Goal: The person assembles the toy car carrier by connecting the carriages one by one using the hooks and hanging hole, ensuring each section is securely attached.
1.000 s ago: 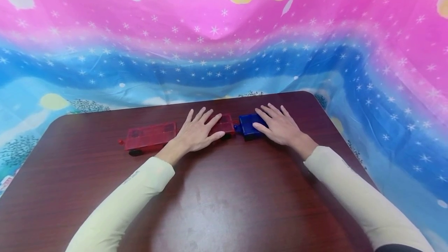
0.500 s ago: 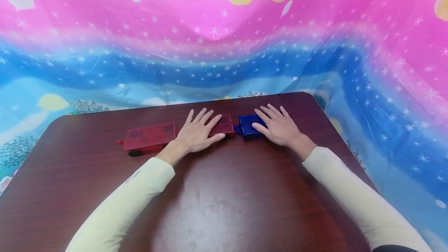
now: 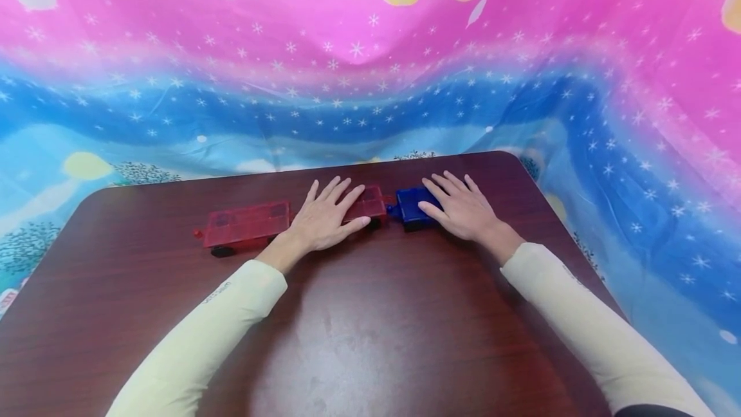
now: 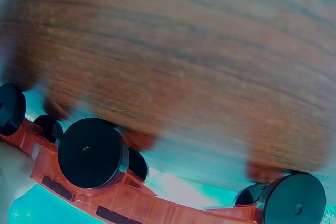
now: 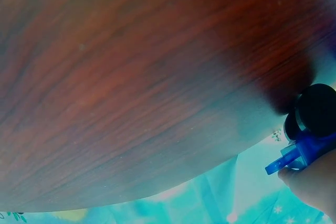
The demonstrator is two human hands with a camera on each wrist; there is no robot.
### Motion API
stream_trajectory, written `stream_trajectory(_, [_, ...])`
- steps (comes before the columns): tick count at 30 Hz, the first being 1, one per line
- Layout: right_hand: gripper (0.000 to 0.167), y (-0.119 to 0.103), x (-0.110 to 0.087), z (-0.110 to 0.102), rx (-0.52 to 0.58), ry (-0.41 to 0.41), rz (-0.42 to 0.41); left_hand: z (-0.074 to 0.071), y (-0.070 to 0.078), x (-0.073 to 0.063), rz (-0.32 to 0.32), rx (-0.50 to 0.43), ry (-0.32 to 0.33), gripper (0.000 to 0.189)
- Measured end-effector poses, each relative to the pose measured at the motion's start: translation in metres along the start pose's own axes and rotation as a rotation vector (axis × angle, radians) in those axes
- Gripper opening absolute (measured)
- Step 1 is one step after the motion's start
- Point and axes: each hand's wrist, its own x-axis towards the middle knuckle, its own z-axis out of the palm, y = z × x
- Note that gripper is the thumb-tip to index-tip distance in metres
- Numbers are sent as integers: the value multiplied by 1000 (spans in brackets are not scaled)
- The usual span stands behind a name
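Two see-through red toy car bases and a blue one stand in a row on the table, in the head view. My left hand lies spread over the middle red car base, covering much of it. The other red car base, with a small red hitch at its end, sits left of my wrist. My right hand lies with fingers spread over the blue car base and hides its right part. A blue hitch on its left end meets the middle base's end. Black wheels show beneath the red bases in the left wrist view.
The dark wooden table has rounded far corners, and its far edge runs just beyond the car bases. A pink and blue patterned cloth hangs behind and at the right side of the table.
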Motion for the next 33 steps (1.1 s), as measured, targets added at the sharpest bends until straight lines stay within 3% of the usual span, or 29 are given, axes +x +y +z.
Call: stream_trajectory(33, [78, 4, 10, 0, -14, -8, 15, 2, 0, -1, 6, -1, 8, 82])
